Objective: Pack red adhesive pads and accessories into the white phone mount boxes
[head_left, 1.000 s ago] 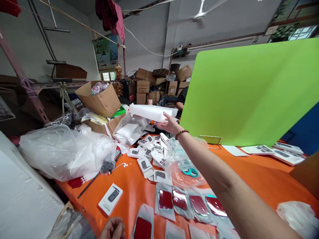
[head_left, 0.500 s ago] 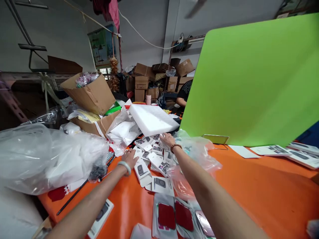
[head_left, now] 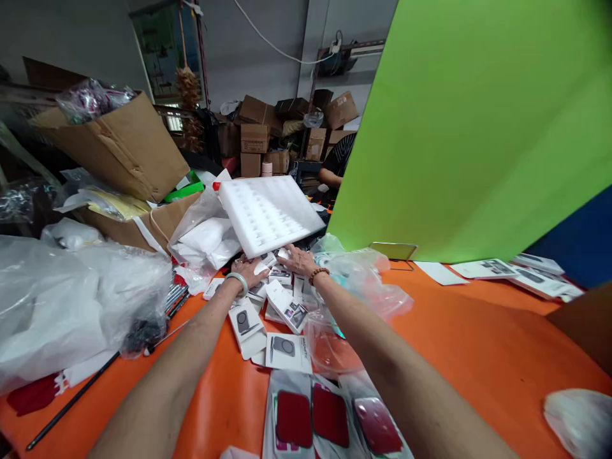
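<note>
My left hand (head_left: 248, 273), with a pale bangle at its wrist, lies on the left side of a heap of small white printed boxes (head_left: 289, 305). Its fingers are outstretched and apart. On the heap's far right side rests my right hand (head_left: 300, 261), a beaded bracelet around its wrist. Its fingers stretch out towards the lower edge of a white foam tray (head_left: 270, 213); whether they touch the tray I cannot tell. The tray is tilted and has rows of small hollows. Nearer me, a white box with a dark round-faced device printed on it (head_left: 287, 352) lies on the orange table (head_left: 224, 382).
Clear plastic bags (head_left: 354, 280) lie right of the boxes. Red pads in translucent pouches (head_left: 293, 419) are in front. A large plastic bag (head_left: 71, 299) and cardboard carton (head_left: 129, 150) stand left. A green panel (head_left: 454, 127) rises at right. Another person's arm (head_left: 329, 177) shows behind it.
The view has tipped down and turned slightly right. Both hands have reached further into the heap, closer together. The foam tray has tilted up, showing its hollowed face.
</note>
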Tool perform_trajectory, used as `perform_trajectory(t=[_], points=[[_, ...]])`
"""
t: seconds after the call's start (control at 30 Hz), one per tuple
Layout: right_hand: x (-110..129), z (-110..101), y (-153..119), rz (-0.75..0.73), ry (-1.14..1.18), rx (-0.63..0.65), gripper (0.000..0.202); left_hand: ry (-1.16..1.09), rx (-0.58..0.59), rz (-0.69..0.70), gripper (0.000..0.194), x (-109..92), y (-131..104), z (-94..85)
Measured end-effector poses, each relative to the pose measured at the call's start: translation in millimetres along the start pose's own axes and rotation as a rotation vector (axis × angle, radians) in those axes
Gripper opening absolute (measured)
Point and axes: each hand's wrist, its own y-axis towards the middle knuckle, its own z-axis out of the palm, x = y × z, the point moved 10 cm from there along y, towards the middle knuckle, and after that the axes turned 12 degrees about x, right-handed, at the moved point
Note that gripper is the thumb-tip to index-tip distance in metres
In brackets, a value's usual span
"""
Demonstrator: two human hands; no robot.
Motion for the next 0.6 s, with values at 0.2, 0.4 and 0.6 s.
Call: perform_trajectory(t=[0.2,0.4,0.6], points=[[14,9,-45,-0.111,-0.074,0.049,0.050,0.035,0.012,0.072,0.063,-29,-43,20.5],[27,14,-96,-0.212,-0.114,0.123,0.056,0.077,0.064,0.166,0.061,-52,-90,32.5],[-18,-46,-118,-0.074,-0.132,-0.040,0.054,0.103,0.089,0.098,0.054,-43,-100,20.9]])
